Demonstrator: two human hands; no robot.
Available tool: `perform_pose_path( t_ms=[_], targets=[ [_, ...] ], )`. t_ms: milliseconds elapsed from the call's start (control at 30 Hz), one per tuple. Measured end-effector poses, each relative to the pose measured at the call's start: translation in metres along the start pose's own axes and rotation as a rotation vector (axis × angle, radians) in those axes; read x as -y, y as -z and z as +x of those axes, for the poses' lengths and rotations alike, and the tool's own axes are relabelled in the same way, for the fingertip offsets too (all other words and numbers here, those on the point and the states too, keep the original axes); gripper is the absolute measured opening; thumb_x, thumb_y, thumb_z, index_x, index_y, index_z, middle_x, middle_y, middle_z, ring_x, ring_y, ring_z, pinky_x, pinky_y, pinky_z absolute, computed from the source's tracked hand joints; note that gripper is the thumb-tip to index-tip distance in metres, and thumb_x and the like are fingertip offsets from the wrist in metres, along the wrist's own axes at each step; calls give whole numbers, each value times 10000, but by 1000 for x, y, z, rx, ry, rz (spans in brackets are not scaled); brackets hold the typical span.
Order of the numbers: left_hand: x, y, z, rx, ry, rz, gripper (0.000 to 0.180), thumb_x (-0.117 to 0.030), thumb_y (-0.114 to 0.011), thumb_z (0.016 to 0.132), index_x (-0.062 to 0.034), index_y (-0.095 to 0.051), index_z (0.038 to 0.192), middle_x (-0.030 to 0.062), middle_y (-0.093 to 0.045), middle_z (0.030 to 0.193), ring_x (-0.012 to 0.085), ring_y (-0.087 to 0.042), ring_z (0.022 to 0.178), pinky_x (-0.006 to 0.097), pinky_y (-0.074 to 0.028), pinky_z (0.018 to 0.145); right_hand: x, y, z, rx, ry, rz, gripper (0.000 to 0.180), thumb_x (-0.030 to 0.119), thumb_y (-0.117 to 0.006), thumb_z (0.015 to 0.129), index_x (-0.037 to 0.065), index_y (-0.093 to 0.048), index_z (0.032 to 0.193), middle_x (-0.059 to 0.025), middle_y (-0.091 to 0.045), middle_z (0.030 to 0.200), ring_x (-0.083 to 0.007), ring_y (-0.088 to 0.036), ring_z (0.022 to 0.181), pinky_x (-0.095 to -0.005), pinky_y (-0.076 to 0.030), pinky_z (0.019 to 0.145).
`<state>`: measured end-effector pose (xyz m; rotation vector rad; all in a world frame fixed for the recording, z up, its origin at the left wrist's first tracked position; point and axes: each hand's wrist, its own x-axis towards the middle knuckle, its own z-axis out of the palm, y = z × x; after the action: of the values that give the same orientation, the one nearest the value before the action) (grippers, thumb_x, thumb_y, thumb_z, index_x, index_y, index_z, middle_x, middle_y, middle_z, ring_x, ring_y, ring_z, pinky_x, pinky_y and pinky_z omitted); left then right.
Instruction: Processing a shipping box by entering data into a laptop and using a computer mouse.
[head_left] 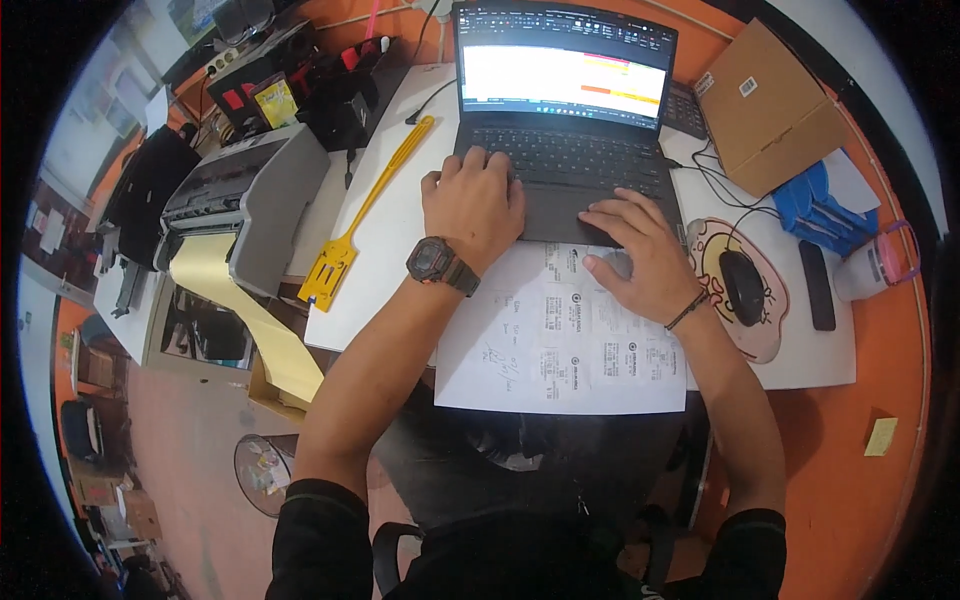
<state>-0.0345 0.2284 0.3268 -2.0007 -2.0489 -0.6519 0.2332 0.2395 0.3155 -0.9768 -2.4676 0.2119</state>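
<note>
A black laptop [560, 150] stands unfolded on the white table, its screen [560, 75] lit with a spreadsheet-like page. My left hand [475, 205], with a dark digital watch [432, 260] at the wrist, rests on the left side of the keyboard, fingers slightly bent and holding nothing. Over the laptop's front edge lies my right hand [645, 250], fingers spread near the touchpad and thumb above the paper. That white sheet [480, 380] sticks out from the laptop's front edge over the table edge; small printed receipts [570, 315] and handwriting are on it.
Right of the laptop are a black mouse [740, 285] on a cartoon mouse pad [775, 330], a dark phone-like slab [817, 285], a cardboard box [765, 105] and a clear tumbler [870, 265]. To the left lie a yellow long-handled tool [375, 205] and a grey printer [250, 200] trailing yellowish paper.
</note>
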Motion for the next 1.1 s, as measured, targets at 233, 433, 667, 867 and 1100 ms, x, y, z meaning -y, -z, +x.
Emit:
perform_pose_path(
  t_ms=[233, 433, 667, 867, 1100],
  targets=[
    [-2, 6, 4, 36, 30, 11, 250, -316, -717, 1055, -122, -804, 1185, 97, -771, 1194, 326, -736, 1153, 530, -565, 1013, -4, -2, -2, -6, 16, -15, 506, 345, -811, 1018, 73, -761, 1442, -137, -688, 1529, -398, -484, 1586, -518, -421, 1317],
    [8, 0, 4, -7, 23, 32, 245, -312, -715, 1057, -118, -807, 1175, 109, -780, 1182, 332, -738, 1154, 514, -581, 982, -1, -5, 1, -5, 10, -40, 516, 357, -804, 1027, 72, -755, 1454, -135, -682, 1550, -405, -487, 1579, -522, -420, 1314],
    [3, 1, 2, -5, -7, 1, 235, -309, -719, 1059, -112, -803, 1155, 103, -780, 1189, 342, -740, 1140, 532, -582, 974, -4, -5, 2, -120, 50, -20, 478, 333, -805, 1029, 67, -760, 1424, -132, -697, 1515, -403, -530, 1538, -512, -447, 1288],
    [0, -1, 1, -27, 6, -24, 229, -315, -733, 1044, -107, -791, 1120, 105, -771, 1171, 358, -743, 1132, 541, -581, 970, -3, 2, -4, -157, 127, 7, 357, 266, -834, 994, 49, -794, 1275, -140, -744, 1361, -381, -607, 1427, -492, -501, 1219],
    [13, 5, 2, -60, -1, -35, 239, -309, -726, 1044, -102, -801, 1139, 115, -790, 1158, 365, -756, 1107, 541, -596, 951, 1, -1, 7, -173, 124, 24, 322, 195, -864, 949, 59, -807, 1236, -131, -733, 1318, -351, -638, 1338, -477, -527, 1167]
  ],
)
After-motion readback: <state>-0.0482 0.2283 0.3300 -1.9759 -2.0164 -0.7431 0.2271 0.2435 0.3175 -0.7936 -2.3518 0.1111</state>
